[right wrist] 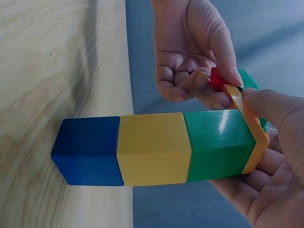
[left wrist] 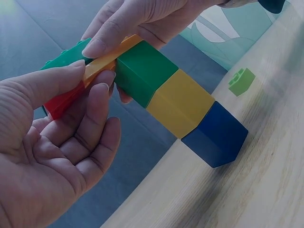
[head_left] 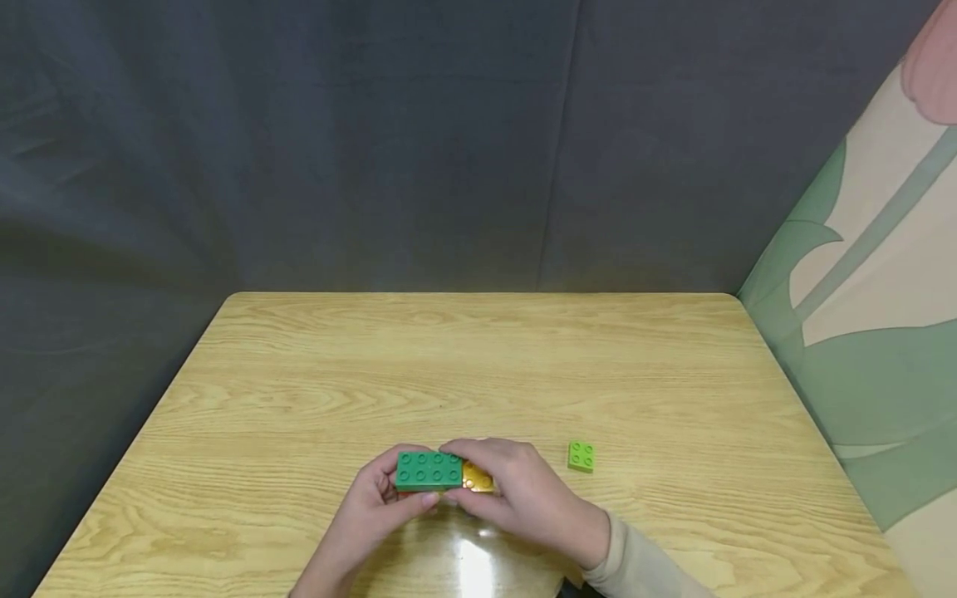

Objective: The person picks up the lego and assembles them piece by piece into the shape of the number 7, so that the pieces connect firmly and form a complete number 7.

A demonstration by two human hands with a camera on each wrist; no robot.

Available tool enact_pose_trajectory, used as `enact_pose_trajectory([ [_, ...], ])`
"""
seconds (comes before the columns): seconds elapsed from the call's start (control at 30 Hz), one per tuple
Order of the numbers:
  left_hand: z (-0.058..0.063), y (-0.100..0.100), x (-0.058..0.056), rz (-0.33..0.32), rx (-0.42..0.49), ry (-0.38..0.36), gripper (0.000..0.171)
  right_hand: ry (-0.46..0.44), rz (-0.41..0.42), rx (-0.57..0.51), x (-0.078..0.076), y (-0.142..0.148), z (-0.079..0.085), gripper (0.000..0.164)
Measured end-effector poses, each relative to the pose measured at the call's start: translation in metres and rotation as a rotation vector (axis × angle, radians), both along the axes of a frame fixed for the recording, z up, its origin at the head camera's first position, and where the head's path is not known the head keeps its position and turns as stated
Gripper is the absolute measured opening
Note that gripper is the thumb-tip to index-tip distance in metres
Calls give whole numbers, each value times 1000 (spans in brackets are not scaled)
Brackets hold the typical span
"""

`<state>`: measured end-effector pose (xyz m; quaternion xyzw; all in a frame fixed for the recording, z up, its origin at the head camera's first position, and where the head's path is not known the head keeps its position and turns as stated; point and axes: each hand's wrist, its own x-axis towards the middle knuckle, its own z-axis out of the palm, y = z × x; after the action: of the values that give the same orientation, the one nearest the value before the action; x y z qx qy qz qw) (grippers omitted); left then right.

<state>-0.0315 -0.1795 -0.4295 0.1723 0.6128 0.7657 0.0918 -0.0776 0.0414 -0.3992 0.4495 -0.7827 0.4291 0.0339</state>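
Note:
Both hands hold a stack of toy building bricks above the table. In the left wrist view, its column runs from a dark blue brick (left wrist: 216, 135) through a yellow brick (left wrist: 180, 104) to a green brick (left wrist: 147, 69). A thin orange brick (right wrist: 255, 137) caps the column and juts out sideways. On top lies a long green studded brick (head_left: 429, 471), with a red brick (left wrist: 66, 99) beneath its outer end. My left hand (head_left: 374, 498) pinches the stack around the red brick. My right hand (head_left: 523, 490) grips the orange end, thumb in front and fingers behind.
A small lime-green brick (head_left: 581, 457) lies on the wooden table (head_left: 478, 365), to the right of the hands. Dark cloth (head_left: 389, 149) hangs behind the table and at its left. A patterned fabric (head_left: 882, 332) borders the right side.

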Motion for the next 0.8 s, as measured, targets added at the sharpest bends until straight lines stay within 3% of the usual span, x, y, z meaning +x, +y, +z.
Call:
enact_pose_trajectory([
  [0.27, 1, 1, 1, 5, -5, -9, 38, -107, 16, -24, 2, 0, 2, 33],
  [0.8, 1, 4, 1, -7, 4, -35, 41, -141, 37, -5, -1, 5, 6, 31],
])
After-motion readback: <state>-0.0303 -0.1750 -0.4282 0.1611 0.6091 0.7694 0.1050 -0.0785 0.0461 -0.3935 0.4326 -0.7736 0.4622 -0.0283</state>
